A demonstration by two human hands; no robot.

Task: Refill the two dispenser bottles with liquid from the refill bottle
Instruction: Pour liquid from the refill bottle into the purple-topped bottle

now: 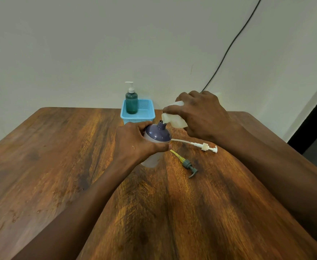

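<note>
stretching from its rounded far-left corner, the wooden table shows a broad run of bare wood with a few wet spots near its left edge. the left hand is curled round the purple dispenser bottle, which stands upright near the table's middle with its neck uncapped. behind it, at the far edge against the wall, a blue basket holds the green dispenser bottle, pump fitted, in its left side. the white refill bottle is tipped over, its mouth at the purple bottle's neck, and the right hand grips it from above. just right of the purple bottle a white pump and a grey pump lie flat, apart from each other. a black cable runs down the wall. the near half of the table, between the forearms, is open wood.
</note>
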